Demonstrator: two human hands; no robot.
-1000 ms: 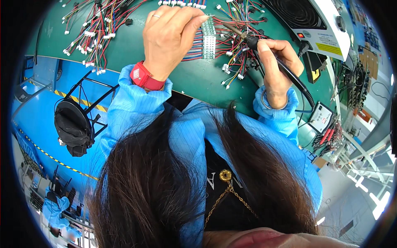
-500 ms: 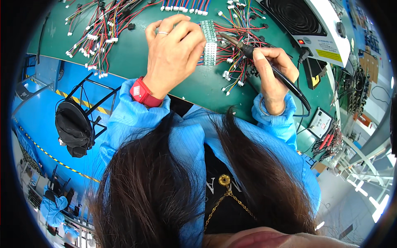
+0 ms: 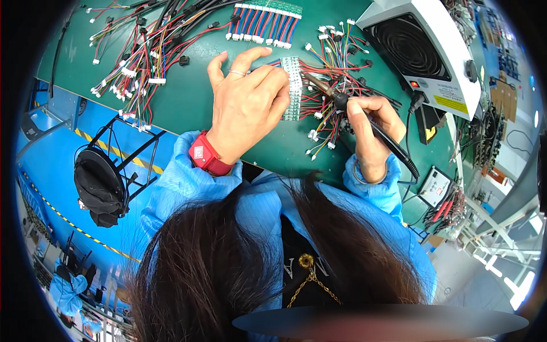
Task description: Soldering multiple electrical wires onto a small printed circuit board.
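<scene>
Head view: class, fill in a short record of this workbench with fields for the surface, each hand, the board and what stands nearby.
surface: green mat on a bench
left hand: lies flat, fingers pressing on the strip of small circuit boards
right hand: grips a black soldering iron, its tip at the strip's right edge
wires: loose bundles with white plugs to the left, more around the strip
nearby: white fan unit at upper right
wrist: red band on the left arm
</scene>
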